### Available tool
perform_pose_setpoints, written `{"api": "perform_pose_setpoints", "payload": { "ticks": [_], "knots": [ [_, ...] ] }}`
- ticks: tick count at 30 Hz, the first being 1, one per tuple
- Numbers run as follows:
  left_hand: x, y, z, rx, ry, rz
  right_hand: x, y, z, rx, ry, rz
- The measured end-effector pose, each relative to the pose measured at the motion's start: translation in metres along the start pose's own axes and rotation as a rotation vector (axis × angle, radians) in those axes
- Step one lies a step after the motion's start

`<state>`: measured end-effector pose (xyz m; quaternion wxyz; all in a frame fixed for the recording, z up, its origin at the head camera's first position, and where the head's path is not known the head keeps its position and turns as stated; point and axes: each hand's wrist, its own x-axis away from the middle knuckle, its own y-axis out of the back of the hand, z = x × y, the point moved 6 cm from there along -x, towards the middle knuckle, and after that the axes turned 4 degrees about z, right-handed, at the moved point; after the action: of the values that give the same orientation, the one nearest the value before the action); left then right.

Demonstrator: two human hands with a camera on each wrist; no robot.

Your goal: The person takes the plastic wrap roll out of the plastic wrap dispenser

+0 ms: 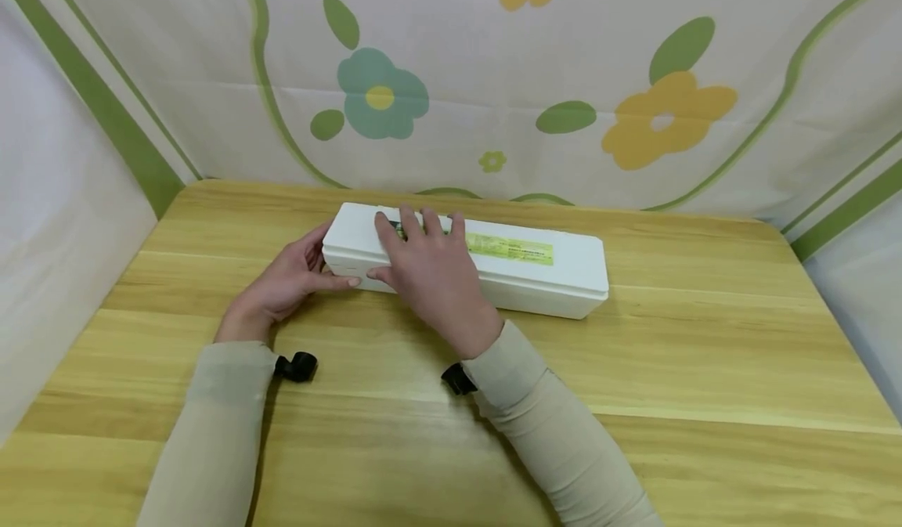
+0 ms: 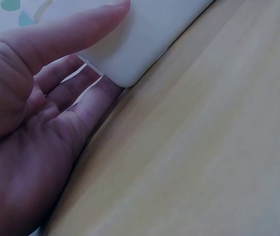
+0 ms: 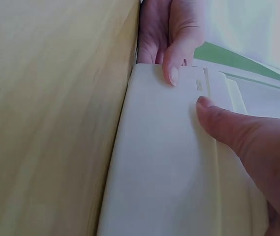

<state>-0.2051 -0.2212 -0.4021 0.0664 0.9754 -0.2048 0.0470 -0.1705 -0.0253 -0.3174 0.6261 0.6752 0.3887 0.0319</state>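
A long white foam box (image 1: 543, 296) with a lid (image 1: 578, 261) lies on the wooden table, slightly slanted. Along its top runs a green and yellow label (image 1: 517, 249), partly covered by my right hand (image 1: 444, 276). That hand spreads over the lid, fingertips towards the far edge, and its thumb presses the front side just below the lid seam in the right wrist view. My left hand (image 1: 285, 280) grips the box's left end: its thumb rests on the front face while the other fingers go round the end, their tips partly hidden. The lid appears seated on the box.
The wooden table (image 1: 705, 355) stretches around the box on all sides. Behind it hangs a white cloth (image 1: 465, 57) printed with flowers and leaves. Small black devices are worn at the left cuff (image 1: 299, 366) and the right cuff (image 1: 458, 380).
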Motion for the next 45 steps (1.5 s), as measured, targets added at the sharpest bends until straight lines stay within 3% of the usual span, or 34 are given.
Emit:
{"api": "perform_pose_setpoints", "payload": {
  "ticks": [7, 18, 23, 31, 35, 41, 45],
  "knots": [
    [0.000, 0.001, -0.001, -0.016, 0.014, -0.003, -0.002, 0.005, -0.004, -0.080, -0.032, -0.040],
    [0.001, -0.001, 0.000, -0.005, 0.020, -0.002, -0.001, 0.006, -0.006, -0.179, -0.040, -0.027],
    [0.001, -0.001, 0.000, 0.005, 0.044, -0.009, -0.001, 0.005, -0.006, -0.185, -0.036, -0.017],
    [0.000, -0.001, 0.001, 0.003, 0.029, 0.000, 0.000, 0.004, -0.007, -0.175, -0.034, 0.019],
    [0.000, -0.002, 0.002, 0.005, 0.023, 0.001, 0.003, 0.004, -0.008, -0.175, -0.015, 0.083],
    [0.001, -0.001, 0.002, 0.019, 0.011, 0.004, 0.014, 0.001, -0.022, -0.159, -0.016, 0.274],
    [0.001, 0.000, 0.001, 0.014, 0.014, 0.002, 0.031, 0.002, -0.044, -0.183, -0.022, 0.292]
  ]
}}
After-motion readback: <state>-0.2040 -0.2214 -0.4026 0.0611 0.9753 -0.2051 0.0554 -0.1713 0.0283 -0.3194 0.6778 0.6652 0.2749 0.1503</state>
